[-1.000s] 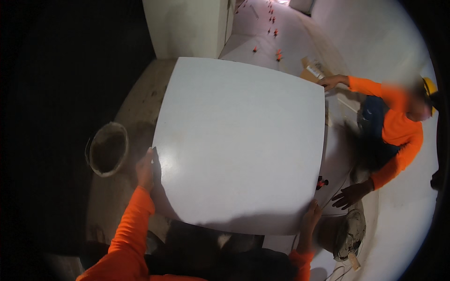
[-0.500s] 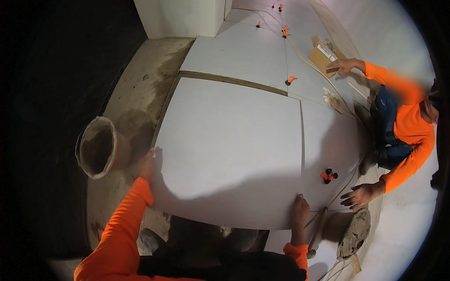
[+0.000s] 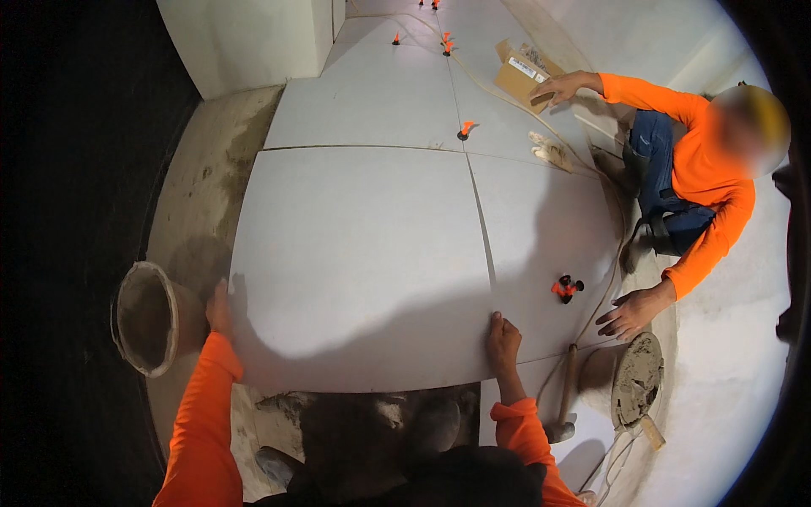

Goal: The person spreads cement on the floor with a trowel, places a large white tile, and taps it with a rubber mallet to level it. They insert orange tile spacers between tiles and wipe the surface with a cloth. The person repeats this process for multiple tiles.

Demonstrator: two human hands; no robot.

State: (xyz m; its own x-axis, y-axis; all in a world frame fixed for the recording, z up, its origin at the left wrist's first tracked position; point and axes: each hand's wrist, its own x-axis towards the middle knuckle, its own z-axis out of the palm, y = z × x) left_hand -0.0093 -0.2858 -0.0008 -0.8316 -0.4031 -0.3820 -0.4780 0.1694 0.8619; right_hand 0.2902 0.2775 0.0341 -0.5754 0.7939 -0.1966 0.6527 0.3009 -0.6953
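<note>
A large white floor tile [image 3: 363, 253] lies in front of me, gripped at opposite sides. My left hand [image 3: 218, 311] is closed on its left edge, with part of the fingers hidden under or behind the tile. At the near right corner, my right hand [image 3: 504, 342] is closed on the edge, thumb upward. The tile's far edge sits against the laid tile [image 3: 363, 110] beyond, with a thin dark line between them. Along the right side a narrow wedge-shaped gap separates it from the neighbouring tile [image 3: 545, 228].
An empty-looking mortar-stained bucket [image 3: 173, 325] stands left; a mortar-filled bucket [image 3: 639, 384] tilts at right beside a hammer [image 3: 569, 380]. Orange-and-black tile levelers [image 3: 568, 289] lie on the right tile. A co-worker [image 3: 693, 177] sits at right, one hand by a cardboard box [image 3: 519, 78]. A cable [image 3: 604, 177] crosses the tiles.
The tile has moved away from me, and the wide gap at its far edge has narrowed to a thin line. Both my hands went with it. The whole view has shifted.
</note>
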